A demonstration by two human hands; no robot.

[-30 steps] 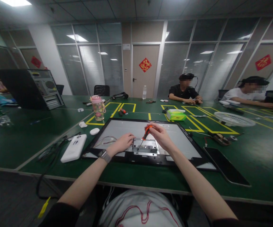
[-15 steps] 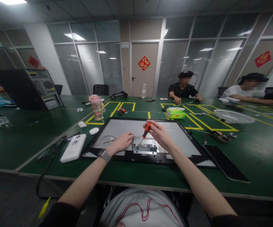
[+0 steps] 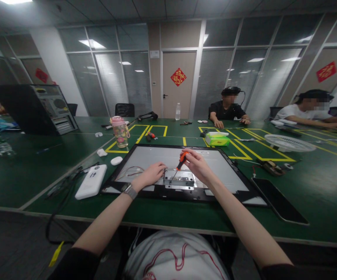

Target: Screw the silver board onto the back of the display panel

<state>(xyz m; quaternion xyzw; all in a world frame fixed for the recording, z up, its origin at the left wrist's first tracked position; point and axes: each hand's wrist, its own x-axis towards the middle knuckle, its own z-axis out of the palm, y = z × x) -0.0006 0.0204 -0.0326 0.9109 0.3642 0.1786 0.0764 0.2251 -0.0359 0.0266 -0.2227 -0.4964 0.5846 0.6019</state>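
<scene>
My right hand [image 3: 199, 165] is closed round the orange and black handle of a screwdriver [image 3: 182, 160]. The shaft slants down to the left, its tip at the left part of a silver metal bracket [image 3: 183, 187]. My left hand [image 3: 151, 175], a watch on its wrist, rests at the bracket's left edge with fingers stretched out and fingertips touching or very near it. Under both hands lies a large flat display panel [image 3: 227, 175] with a black frame and grey back. Thin wires [image 3: 133, 171] run over the panel left of my left hand.
Left of the panel lie a white power bank [image 3: 91, 182], black cables and a white oval case [image 3: 116, 160]. A pink-lidded bottle [image 3: 120, 132] and a green tissue pack [image 3: 217, 139] stand beyond it. A black phone-like slab [image 3: 279, 200] lies right. Co-workers sit across the table.
My hands and the screwdriver stay almost in place at the bracket. The camera view has shifted very slightly. A co-worker at the far right has moved an arm a little.
</scene>
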